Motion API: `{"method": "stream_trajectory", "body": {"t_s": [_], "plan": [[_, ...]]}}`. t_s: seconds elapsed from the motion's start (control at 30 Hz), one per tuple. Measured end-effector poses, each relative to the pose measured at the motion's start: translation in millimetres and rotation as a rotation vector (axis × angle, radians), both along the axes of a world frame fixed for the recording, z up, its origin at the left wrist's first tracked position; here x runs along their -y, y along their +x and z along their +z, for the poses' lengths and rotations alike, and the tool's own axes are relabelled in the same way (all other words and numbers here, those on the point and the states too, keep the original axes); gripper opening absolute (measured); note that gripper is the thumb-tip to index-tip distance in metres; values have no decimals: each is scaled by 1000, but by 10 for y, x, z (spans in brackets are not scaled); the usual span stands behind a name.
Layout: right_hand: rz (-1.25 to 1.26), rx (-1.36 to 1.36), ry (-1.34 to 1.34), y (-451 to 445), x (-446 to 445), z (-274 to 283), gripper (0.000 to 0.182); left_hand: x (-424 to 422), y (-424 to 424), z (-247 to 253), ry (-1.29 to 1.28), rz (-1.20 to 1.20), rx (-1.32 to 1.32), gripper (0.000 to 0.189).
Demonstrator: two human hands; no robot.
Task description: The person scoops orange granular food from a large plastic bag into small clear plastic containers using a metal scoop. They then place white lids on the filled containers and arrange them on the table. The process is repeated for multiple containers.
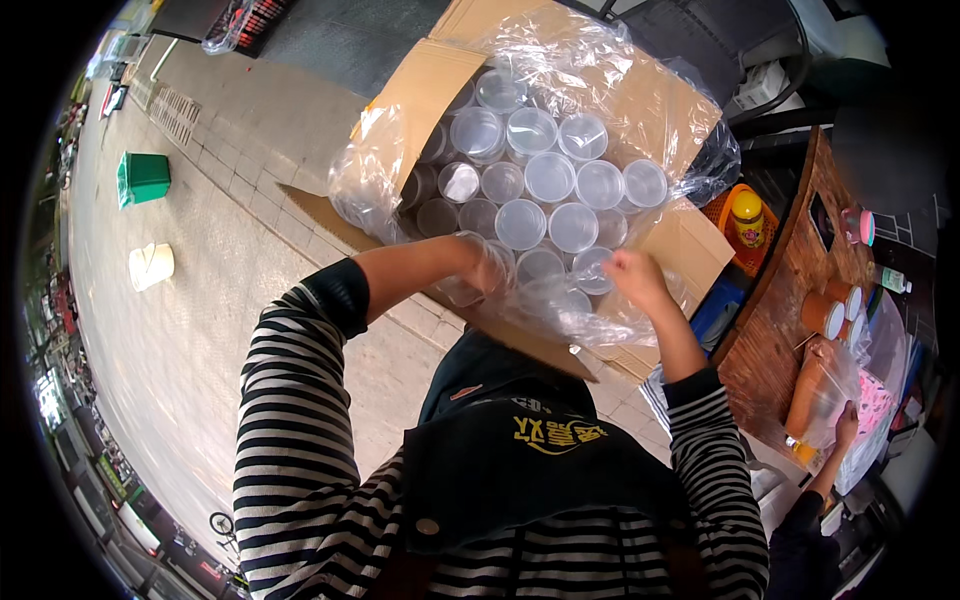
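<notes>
An open cardboard box [701, 232] lined with clear plastic film [585, 45] stands in front of me. Stacks of clear round plastic containers [550, 178] fill it. At the near left of the box, my left hand [487, 271] is around some clear containers [466, 289]; its fingers are blurred and partly hidden behind them. My right hand [634, 276] is at the near right side, its fingers closed on the edge of the clear film, just beside a container.
At the right, a wooden table [765, 360] holds brown cups [821, 313], and another person's hand [847, 425] touches a plastic-wrapped stack there. An orange basket [757, 255] holds a yellow-capped bottle [747, 214]. A green bin [146, 178] and a pale bucket [151, 266] stand left on the paving.
</notes>
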State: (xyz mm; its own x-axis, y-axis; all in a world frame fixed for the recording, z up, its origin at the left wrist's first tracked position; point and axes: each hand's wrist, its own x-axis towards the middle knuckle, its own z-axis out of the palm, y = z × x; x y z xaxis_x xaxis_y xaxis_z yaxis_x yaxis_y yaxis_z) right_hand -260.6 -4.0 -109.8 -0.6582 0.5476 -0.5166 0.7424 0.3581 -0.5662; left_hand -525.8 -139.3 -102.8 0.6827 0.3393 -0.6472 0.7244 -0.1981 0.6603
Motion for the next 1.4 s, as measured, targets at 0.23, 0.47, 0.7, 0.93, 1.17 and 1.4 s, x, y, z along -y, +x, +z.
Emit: {"method": "stream_trajectory", "body": {"t_s": [0.23, 0.47, 0.7, 0.93, 1.17, 1.4], "plan": [[-160, 108, 393, -1025, 298, -28, 36, -601, -85, -150, 199, 622, -549, 39], [-487, 95, 349, -779, 195, -457, 31, -632, -255, -1130, 131, 525, -268, 62], [-333, 276, 338, -1037, 678, -318, 82, -392, 130, -937, 176, 793, -564, 116], [-321, 298, 510, -1011, 743, -527, 85, -363, 338, -528, 180, 1079, -659, 111], [-668, 84, -8, -730, 650, -131, 107, -118, -1037, -1347, 394, 627, -477, 84], [-1032, -574, -273, -70, 779, 27, 104, -279, -785, 869, -75, 1630, 333, 68]]}}
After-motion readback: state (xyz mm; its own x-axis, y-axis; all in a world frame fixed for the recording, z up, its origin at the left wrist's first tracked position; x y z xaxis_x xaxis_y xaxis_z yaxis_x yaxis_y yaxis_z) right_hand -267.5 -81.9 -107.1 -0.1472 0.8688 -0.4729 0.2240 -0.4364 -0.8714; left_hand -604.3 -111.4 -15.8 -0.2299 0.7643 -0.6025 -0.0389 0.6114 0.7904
